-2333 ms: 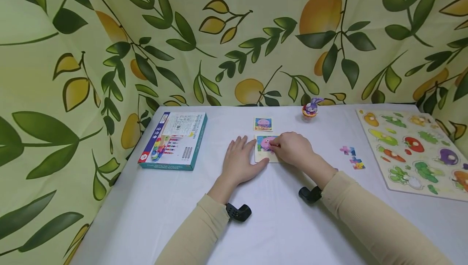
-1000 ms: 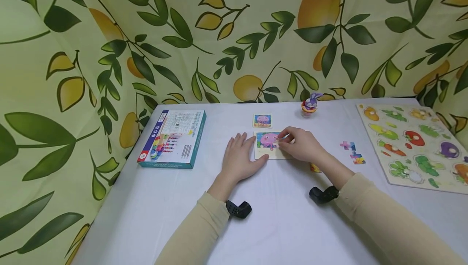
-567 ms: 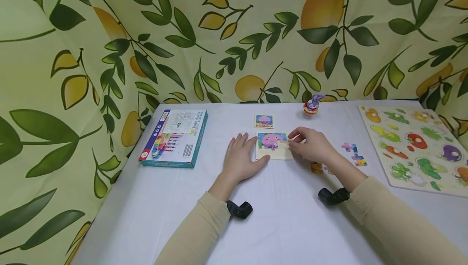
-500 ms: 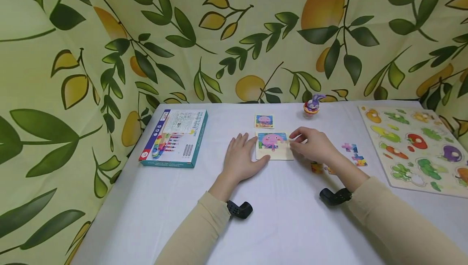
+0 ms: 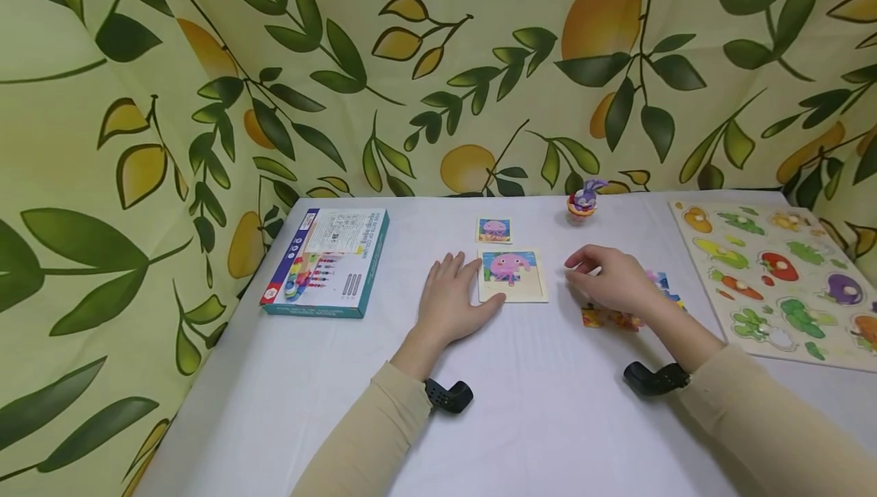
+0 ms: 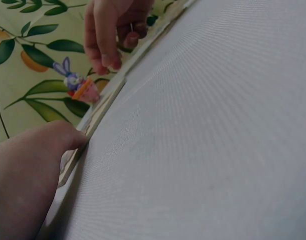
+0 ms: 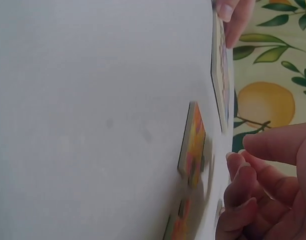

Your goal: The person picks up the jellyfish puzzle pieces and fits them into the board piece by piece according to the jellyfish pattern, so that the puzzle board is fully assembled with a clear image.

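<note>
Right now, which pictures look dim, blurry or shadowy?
Head view: bright, the box crisp in outline, a soft shadow beside the right sleeve; left wrist: dimmer, fine ripples fanning across the white cloth; right wrist: puzzle pieces soft-edged, a shadow beside them.

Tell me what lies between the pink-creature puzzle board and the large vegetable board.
In the head view, loose puzzle pieces lie there, partly hidden by the right hand, which is also between the boards.
</note>
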The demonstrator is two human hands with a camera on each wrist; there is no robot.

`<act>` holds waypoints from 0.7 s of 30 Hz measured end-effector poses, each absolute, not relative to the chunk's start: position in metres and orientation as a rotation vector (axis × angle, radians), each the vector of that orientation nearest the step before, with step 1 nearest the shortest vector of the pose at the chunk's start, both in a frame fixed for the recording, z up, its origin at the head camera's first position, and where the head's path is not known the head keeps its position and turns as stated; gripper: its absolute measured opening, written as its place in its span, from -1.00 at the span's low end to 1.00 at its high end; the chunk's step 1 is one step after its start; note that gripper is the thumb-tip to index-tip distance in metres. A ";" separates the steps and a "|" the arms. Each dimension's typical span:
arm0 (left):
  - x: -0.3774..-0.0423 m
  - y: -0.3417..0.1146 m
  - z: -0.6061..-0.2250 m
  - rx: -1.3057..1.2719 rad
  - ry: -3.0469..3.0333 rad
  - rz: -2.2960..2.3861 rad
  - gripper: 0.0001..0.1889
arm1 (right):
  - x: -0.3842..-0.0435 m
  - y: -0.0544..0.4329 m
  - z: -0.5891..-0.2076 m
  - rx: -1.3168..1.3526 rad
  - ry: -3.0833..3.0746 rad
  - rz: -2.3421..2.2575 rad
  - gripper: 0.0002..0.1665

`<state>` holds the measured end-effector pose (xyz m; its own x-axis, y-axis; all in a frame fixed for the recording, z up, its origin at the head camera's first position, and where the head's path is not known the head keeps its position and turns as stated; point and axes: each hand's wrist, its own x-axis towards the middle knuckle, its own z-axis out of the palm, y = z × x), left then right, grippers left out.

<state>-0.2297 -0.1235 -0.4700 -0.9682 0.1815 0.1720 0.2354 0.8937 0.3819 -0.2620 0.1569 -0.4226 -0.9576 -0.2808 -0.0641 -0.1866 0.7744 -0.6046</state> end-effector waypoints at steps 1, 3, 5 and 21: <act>-0.230 -0.123 -0.470 -0.322 -2.930 -0.612 -0.18 | -0.262 0.160 -0.422 -0.370 2.822 -0.929 -0.66; -0.229 -0.124 -0.470 -0.322 -2.930 -0.609 -0.18 | -0.261 0.165 -0.420 -0.366 2.828 -0.921 -0.65; -0.229 -0.123 -0.469 -0.326 -2.925 -0.612 -0.18 | -0.260 0.170 -0.419 -0.369 2.838 -0.908 -0.65; -0.226 -0.124 -0.468 -0.332 -2.912 -0.635 -0.20 | -0.260 0.207 -0.418 -0.365 2.874 -0.872 -0.65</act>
<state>-0.2264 -0.1235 -0.4681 -0.9655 0.1837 0.1844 0.2438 0.8864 0.3935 -0.2603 0.2067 -0.4181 -0.9642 -0.2619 -0.0408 -0.1951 0.8053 -0.5598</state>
